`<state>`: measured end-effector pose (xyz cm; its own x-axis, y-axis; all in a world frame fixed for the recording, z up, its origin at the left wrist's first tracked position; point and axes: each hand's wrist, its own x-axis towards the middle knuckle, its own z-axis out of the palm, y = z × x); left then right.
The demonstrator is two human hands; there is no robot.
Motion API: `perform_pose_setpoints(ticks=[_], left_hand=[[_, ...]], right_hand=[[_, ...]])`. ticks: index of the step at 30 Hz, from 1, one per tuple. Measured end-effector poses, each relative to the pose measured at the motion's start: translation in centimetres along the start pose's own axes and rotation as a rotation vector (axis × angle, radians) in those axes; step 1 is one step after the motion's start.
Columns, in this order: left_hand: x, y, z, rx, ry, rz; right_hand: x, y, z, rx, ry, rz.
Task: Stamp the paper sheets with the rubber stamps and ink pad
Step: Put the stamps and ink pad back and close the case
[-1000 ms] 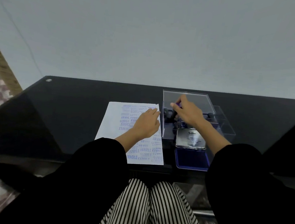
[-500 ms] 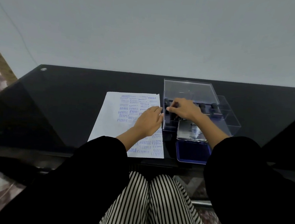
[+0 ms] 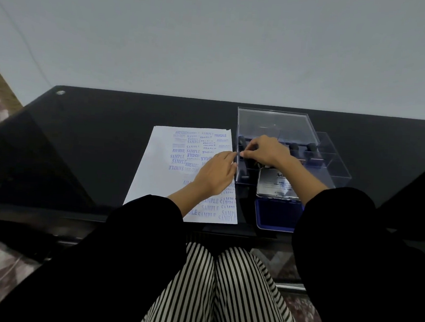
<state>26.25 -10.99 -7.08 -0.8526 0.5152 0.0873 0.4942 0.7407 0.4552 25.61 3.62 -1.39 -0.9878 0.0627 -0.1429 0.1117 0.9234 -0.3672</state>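
**Kid:** What is the table [image 3: 92,151] made of?
**Friend:** Black glass, I think. It is smooth and shiny like a mirror. A little shiny metal stud [image 3: 60,92] sits at its far left corner.
**Kid:** And the paper sheet [image 3: 160,162]?
**Friend:** Thin white paper, not shiny, with blue ink on it.
**Kid:** The box [image 3: 273,122] near the far edge?
**Friend:** Clear hard plastic, smooth. The stamps [image 3: 294,147] inside look like dull black plastic.
**Kid:** The ink pad [image 3: 275,216] by the front edge?
**Friend:** Dark blue and not shiny. Its lid [image 3: 275,188] is shiny silver metal.
**Kid:** The sleeves [image 3: 123,242]?
**Friend:** Soft black cloth. The trousers [image 3: 220,301] are striped cloth.
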Motion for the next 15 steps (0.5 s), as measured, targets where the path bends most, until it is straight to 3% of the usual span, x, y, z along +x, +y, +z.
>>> perform_pose_setpoints(ticks=[9, 15], left_hand=[[0.19, -0.05, -0.04, 0.014, -0.007, -0.006], [-0.09, 0.12, -0.20, 0.019, -0.006, 0.000]], right_hand=[[-0.39, -0.30, 0.61, -0.028, 0.141, 0.053], [-0.47, -0.35, 0.57, -0.039, 0.127, 0.045]])
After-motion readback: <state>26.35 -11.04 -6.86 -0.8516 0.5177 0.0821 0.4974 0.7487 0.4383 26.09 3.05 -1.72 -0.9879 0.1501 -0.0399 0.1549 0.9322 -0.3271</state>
